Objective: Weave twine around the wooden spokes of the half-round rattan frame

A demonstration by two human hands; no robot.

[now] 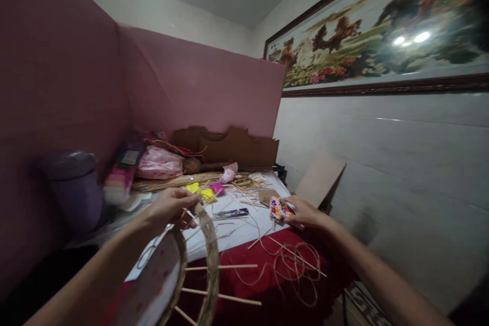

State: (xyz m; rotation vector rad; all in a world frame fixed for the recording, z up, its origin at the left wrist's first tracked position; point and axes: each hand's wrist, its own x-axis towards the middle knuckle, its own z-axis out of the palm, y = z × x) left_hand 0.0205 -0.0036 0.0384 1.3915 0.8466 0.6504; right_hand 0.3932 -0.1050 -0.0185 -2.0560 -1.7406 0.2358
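Observation:
My left hand point(178, 208) is closed on the top of a curved twine-wrapped frame point(211, 249). Thin wooden sticks point(239, 267) cross its two bands and poke out to the right. Pale cloth with red spots point(153, 277) fills the inner side. At the table's right edge, my right hand point(303, 212) has its fingers closed around a small floral-patterned object point(278, 209); its exact kind is unclear. Between the hands lies a dark blue utility knife point(232, 213). Loose twine point(298, 267) coils over the red cloth below my right hand.
Yellow packets point(207, 194) and a magenta packet point(217, 189) lie on the white tabletop point(244, 232). Behind are bundled sticks point(164, 183), a twine ball point(191, 165) and brown cardboard point(240, 147). A purple bin point(76, 188) stands left; a board point(319, 181) leans right.

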